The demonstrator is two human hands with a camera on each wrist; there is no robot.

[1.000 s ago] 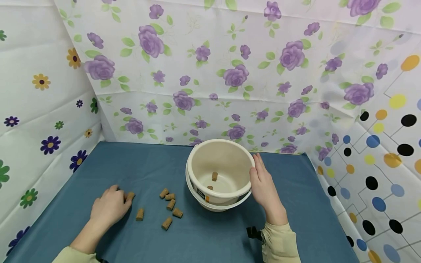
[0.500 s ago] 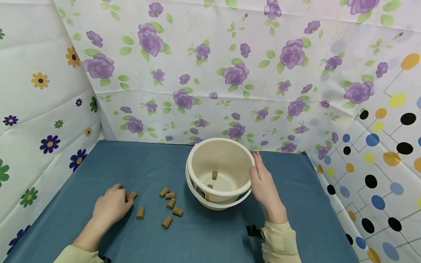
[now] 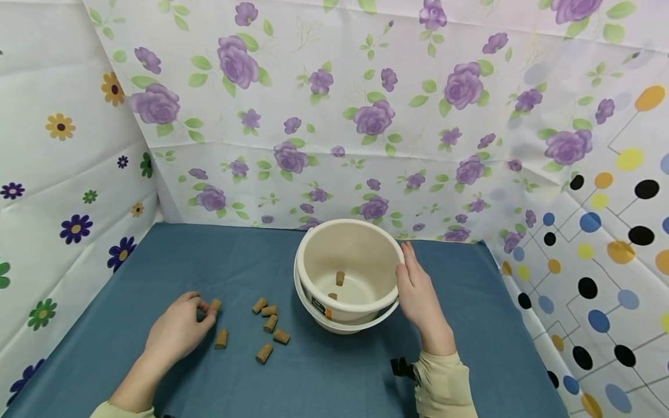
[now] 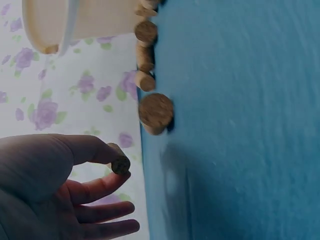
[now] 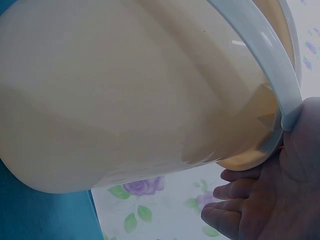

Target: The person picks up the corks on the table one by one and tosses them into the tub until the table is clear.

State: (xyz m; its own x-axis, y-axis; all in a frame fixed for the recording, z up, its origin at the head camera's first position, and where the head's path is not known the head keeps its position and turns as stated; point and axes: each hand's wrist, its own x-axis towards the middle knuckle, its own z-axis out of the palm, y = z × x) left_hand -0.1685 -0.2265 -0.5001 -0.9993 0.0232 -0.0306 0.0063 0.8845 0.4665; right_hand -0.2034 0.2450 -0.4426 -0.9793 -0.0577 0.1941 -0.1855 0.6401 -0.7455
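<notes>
Between thumb and index finger my left hand [image 3: 177,326] pinches a cork [image 4: 120,164], its other fingers spread apart in the left wrist view. Another cork [image 3: 221,339] stands on the cloth just right of that hand. Several corks [image 3: 270,323] lie in a loose group farther right. A cream bucket [image 3: 347,232] stands upright with its handle lowered around the front, and two corks [image 3: 340,278] show inside it. Against the bucket's right side rests my right hand [image 3: 422,296], fingers straight; in the right wrist view its palm touches the rim and handle [image 5: 270,55].
Blue cloth [image 3: 209,249] covers the table. A purple-flowered sheet [image 3: 334,116] hangs behind, a sheet with daisies [image 3: 68,174] on the left and a dotted sheet [image 3: 601,278] on the right.
My left hand has shifted slightly right and now pinches the cork at its fingertips, lifted off the cloth. The right hand and bucket have stayed in place.
</notes>
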